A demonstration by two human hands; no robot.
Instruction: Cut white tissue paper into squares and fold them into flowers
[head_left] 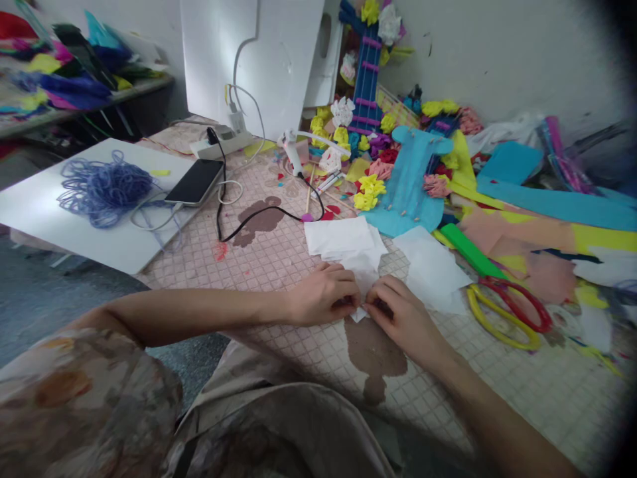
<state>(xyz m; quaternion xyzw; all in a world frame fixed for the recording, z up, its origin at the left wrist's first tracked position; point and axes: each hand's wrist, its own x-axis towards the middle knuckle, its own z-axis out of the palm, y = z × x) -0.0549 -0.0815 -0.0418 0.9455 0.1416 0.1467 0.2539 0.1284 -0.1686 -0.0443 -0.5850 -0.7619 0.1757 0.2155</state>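
Observation:
Both of my hands meet over a small piece of white crepe or tissue paper [361, 272] near the table's front. My left hand [328, 294] has its fingers curled and pinches the paper's left side. From the right, my right hand [395, 312] pinches the same piece at its lower edge, thumb and forefinger together. Just behind lies a stack of white paper sheets [338, 236], partly overlapped by the held piece. More loose white sheets [430, 269] spread to the right of my right hand. Scissors [507, 305] with red and yellow handles and a green sheath lie farther right.
A glue gun [293, 153] stands behind, its black cord [259, 216] looping across the patterned table. A phone [195, 182] and blue yarn [107, 186] rest on a white board at left. Blue cut-outs [413, 172], paper flowers and coloured scraps crowd the back right.

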